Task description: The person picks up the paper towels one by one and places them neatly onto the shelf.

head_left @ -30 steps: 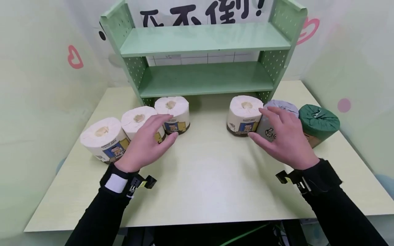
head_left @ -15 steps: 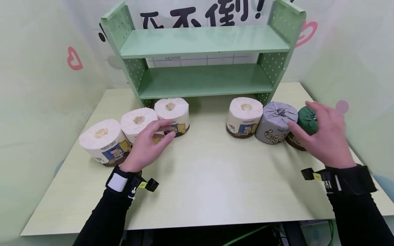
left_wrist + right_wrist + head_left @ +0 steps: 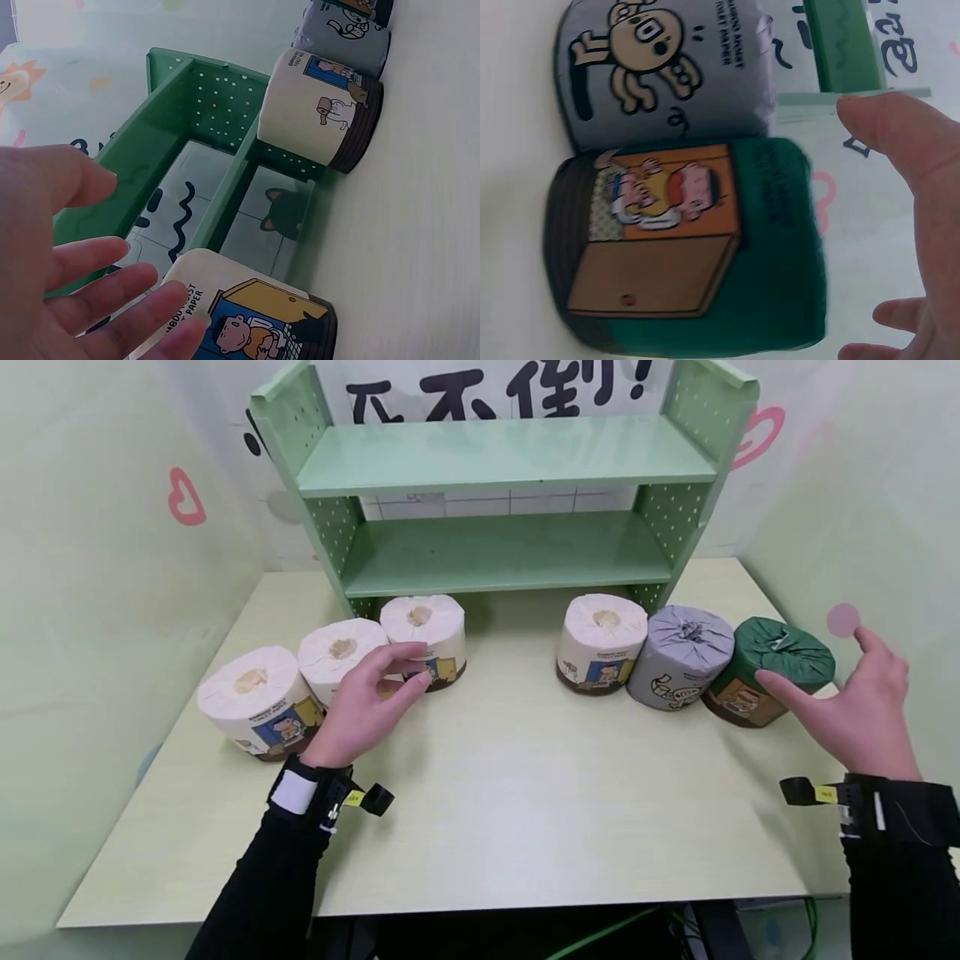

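Note:
My left hand [image 3: 367,706] is held, fingers relaxed, before three white-wrapped toilet paper rolls: one at the left [image 3: 258,702], a middle one [image 3: 337,647] partly hidden by the hand, and one at the right [image 3: 423,622]. The left wrist view shows the fingers bent loosely around nothing, near a roll [image 3: 262,319]. Over on the right, my right hand [image 3: 855,718] hovers spread beside a green-wrapped toilet paper roll [image 3: 783,656], the thumb in front of it. In the right wrist view a gap separates the hand from the green roll [image 3: 780,247].
A lavender-wrapped roll [image 3: 678,652] stands between the green roll and another white roll [image 3: 603,635]. Behind them rises a green two-tier shelf [image 3: 510,552]. All the rolls stand upright on a pale table [image 3: 525,793], with walls at the left and right.
My right hand has moved right, from in front of the lavender roll past the green roll, uncovering both. The left hand has barely shifted. The rolls appear unmoved.

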Demonstrator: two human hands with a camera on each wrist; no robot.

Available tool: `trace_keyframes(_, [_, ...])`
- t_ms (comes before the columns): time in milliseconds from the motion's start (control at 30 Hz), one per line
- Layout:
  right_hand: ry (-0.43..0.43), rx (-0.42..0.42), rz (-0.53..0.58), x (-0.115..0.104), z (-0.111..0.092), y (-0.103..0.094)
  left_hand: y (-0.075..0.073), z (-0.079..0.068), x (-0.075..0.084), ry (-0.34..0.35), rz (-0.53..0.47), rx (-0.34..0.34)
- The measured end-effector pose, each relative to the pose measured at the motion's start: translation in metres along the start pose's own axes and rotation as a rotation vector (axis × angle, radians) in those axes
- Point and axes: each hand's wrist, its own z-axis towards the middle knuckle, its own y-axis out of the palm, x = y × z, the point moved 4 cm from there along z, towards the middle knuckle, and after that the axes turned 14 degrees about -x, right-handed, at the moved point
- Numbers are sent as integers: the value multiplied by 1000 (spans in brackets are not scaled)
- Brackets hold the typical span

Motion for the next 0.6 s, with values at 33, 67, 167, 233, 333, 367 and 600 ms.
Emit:
trace_keyframes(33, [16,-21,23,5,1,2,1,1,0,-1,-1,-4])
trace_keyframes(67, [28,-39,52,10,2,4,1,1,0,-2,0,-9])
trace_keyframes(167, [48,-93,139,21,5,12,4,3,0,-6,-6,-24])
trace_keyframes(233, [52,-126,179,26,6,17,6,3,0,-6,-10,-28])
trace_keyframes(333, [54,-155,204,32,8,22,9,4,-1,-13,-25,-27])
trace_keyframes(367, [54,-164,215,33,8,24,10,4,-1,-13,-36,-25])
trace_keyframes(600, [60,-161,259,38,12,32,14,6,-5,9,-104,-10])
